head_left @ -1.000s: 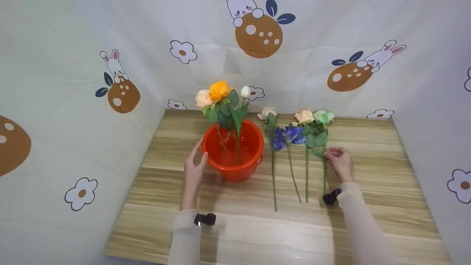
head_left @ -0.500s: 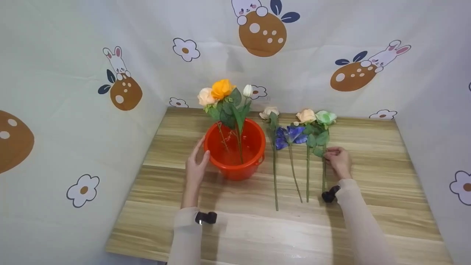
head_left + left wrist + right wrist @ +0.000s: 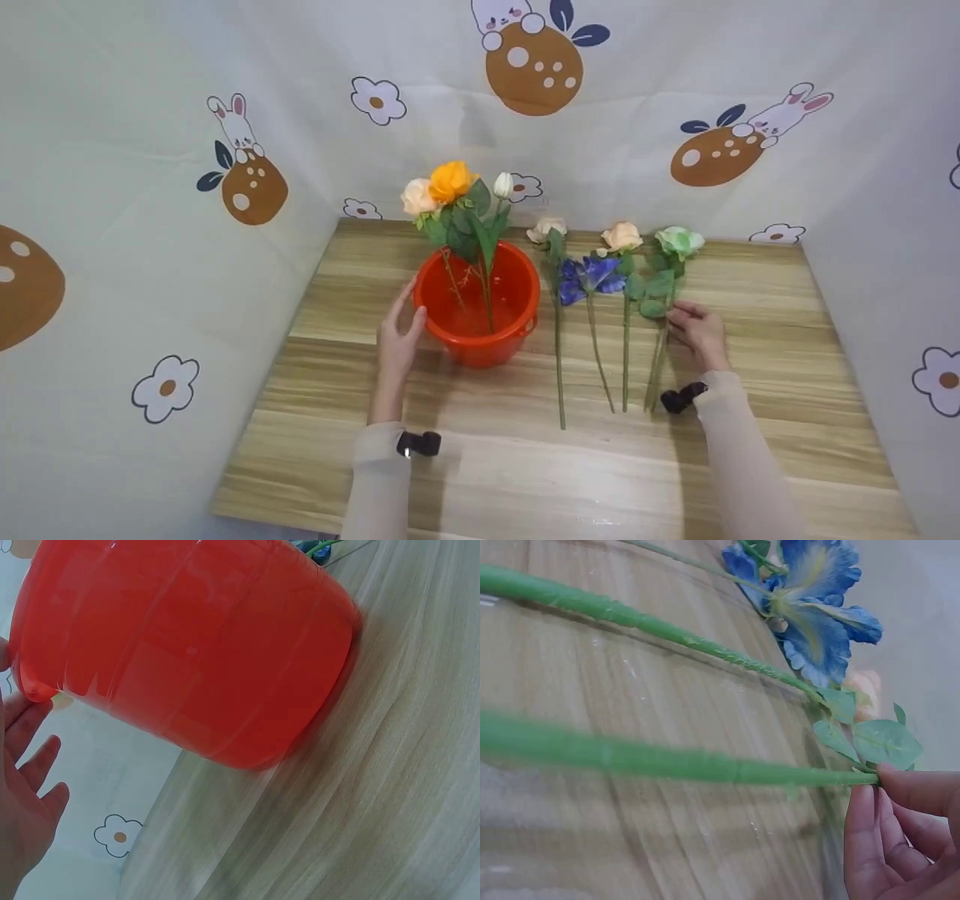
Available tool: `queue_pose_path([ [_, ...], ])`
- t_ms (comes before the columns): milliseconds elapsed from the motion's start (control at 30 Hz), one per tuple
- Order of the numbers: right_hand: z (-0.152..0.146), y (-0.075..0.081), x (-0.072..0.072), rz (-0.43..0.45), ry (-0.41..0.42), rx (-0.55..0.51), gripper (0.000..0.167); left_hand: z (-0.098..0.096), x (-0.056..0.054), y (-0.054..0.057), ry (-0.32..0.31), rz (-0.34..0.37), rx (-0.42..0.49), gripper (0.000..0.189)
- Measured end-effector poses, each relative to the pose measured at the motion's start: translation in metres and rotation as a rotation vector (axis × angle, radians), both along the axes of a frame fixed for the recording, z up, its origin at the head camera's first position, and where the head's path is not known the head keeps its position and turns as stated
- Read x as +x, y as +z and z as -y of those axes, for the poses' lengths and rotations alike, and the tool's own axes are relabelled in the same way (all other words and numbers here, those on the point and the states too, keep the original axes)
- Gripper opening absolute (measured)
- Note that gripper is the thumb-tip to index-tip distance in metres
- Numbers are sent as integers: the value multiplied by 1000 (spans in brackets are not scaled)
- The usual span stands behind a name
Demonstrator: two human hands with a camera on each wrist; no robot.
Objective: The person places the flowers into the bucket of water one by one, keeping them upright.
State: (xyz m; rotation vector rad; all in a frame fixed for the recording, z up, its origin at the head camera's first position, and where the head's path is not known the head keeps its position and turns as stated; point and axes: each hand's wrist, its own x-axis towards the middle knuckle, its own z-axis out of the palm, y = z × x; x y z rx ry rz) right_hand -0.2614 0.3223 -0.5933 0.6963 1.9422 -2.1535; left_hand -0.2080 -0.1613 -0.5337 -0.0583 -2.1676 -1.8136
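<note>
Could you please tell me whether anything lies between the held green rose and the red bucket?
On the table, a peach rose, a blue iris and a pale rose lie between the green rose and bucket.

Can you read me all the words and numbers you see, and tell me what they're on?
None: no word, label, brand, number or sign can be read here.
The backdrop shows only pictures, like bunnies.
I see no writing on the red bucket.
The black wrist cameras look too small to tell.
</note>
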Motion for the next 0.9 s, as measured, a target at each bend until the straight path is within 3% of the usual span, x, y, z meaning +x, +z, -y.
queue_pose_path([
  [200, -3, 11, 2, -14, -29, 44, 58, 0, -1, -1, 0, -17, -5, 48],
  [467, -6, 25, 0, -112, -127, 128, 46, 0, 0, 0, 18, -24, -35, 47],
  [700, -7, 44, 1, -154, -188, 43, 31, 0, 0, -2, 18, -5, -11, 47],
  [900, -5, 60, 1, -185, -212, -49, 29, 0, -1, -1, 24, 13, -5, 47],
])
